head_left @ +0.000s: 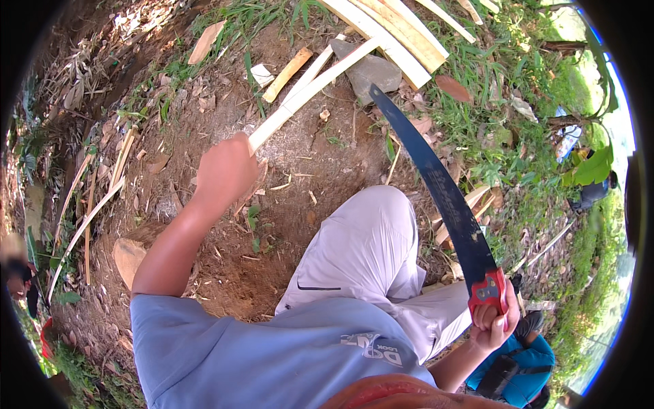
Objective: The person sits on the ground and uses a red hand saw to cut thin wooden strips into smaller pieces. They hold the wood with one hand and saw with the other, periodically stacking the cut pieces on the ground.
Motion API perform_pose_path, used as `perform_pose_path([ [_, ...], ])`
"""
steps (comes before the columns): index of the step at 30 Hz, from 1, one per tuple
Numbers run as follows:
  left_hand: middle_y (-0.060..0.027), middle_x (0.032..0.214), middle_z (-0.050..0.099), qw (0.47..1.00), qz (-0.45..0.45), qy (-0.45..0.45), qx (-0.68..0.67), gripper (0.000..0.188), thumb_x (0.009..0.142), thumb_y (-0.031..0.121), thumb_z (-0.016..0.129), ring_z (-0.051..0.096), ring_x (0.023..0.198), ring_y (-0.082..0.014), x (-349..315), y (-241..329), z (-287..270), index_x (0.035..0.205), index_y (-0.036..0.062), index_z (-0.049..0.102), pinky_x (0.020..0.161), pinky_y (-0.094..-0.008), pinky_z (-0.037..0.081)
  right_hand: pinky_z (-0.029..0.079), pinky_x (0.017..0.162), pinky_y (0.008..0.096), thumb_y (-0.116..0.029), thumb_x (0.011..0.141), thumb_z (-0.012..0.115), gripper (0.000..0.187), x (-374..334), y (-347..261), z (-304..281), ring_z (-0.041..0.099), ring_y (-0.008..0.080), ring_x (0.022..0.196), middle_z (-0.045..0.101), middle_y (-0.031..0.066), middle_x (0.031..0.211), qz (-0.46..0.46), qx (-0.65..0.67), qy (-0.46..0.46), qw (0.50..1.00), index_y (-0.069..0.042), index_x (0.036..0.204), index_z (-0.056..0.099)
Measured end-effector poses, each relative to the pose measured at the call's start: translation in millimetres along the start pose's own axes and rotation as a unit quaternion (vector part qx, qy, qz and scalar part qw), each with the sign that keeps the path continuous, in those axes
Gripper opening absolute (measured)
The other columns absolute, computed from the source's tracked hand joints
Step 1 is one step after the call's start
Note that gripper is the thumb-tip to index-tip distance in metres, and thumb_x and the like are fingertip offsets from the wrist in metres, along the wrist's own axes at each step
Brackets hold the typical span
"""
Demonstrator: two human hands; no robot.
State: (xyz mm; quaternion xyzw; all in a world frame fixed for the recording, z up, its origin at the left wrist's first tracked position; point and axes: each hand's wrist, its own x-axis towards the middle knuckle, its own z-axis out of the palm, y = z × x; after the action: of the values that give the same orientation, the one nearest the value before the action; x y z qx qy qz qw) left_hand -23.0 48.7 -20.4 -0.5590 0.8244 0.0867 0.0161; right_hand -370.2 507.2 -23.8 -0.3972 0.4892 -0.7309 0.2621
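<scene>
My left hand (228,169) is closed around the near end of a long, pale wooden strip (310,94). The strip slants away to the upper right, and its far end lies over a grey stone (375,76) beside some boards. In my right hand (492,326), at the lower right, is the red handle of a pruning saw (441,185). Its long, curved dark blade points away from me, with the tip near the stone and apart from the strip. My fingers wrap round the handle.
Pale boards (388,34) lie beyond the stone. A short wood piece (288,73) rests left of them. A cut log (129,260) sits near my left arm, with thin strips (85,225) farther left. Someone in teal clothing (528,368) is at the lower right.
</scene>
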Motion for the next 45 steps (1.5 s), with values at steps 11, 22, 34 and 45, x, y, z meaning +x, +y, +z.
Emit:
perform_pose_path([
  [11,-0.0268,0.086,0.074,0.996,0.047,0.012,-0.076,0.041,0.102,0.038,0.071,0.074,0.082,-0.0463,-2.7,-5.4,-4.2,0.103,-0.003,0.066,0.077,-0.056,0.059,0.037,0.054,0.0234,-0.02,0.107,0.067,0.062,131.6,72.6,172.9,0.047,0.0052,0.056,0.059,0.0005,0.074,0.039,-0.015,-0.112,0.993,0.013,0.157,0.048],
  [22,-0.0274,0.094,0.074,0.992,0.048,-0.006,-0.112,0.042,0.101,0.035,0.072,0.074,0.085,-0.0468,-5.4,-3.0,-10.8,0.109,-0.0048,0.061,0.076,-0.0555,0.06,0.037,0.055,0.0228,-0.015,0.111,0.061,0.052,206.3,130.0,263.6,0.044,0.0035,0.059,0.056,-0.002,0.073,0.018,-0.018,-0.169,0.985,0.009,0.156,0.052],
  [34,-0.0269,0.156,0.045,0.954,0.183,0.236,0.002,0.07,0.099,0.035,0.074,0.035,0.157,-0.0423,-8.1,-8.6,9.5,0.147,-0.0099,0.048,0.128,-0.052,0.032,0.036,0.055,0.0214,-0.019,0.11,0.067,0.042,239.0,151.9,308.3,0.046,0.0012,0.063,0.062,-0.0044,0.081,0.054,-0.02,-0.183,0.981,0.0,0.148,0.066],
  [45,-0.0264,0.154,0.048,0.959,0.163,0.233,0.019,0.065,0.105,0.035,0.067,0.034,0.158,-0.0426,-4.7,-6.2,12.9,0.149,-0.0077,0.045,0.128,-0.0552,0.031,0.042,0.062,0.0213,-0.013,0.111,0.06,0.04,196.0,127.0,241.2,0.049,0.002,0.068,0.071,-0.0001,0.095,0.044,-0.133,-0.182,0.973,-0.002,0.149,0.067],
])
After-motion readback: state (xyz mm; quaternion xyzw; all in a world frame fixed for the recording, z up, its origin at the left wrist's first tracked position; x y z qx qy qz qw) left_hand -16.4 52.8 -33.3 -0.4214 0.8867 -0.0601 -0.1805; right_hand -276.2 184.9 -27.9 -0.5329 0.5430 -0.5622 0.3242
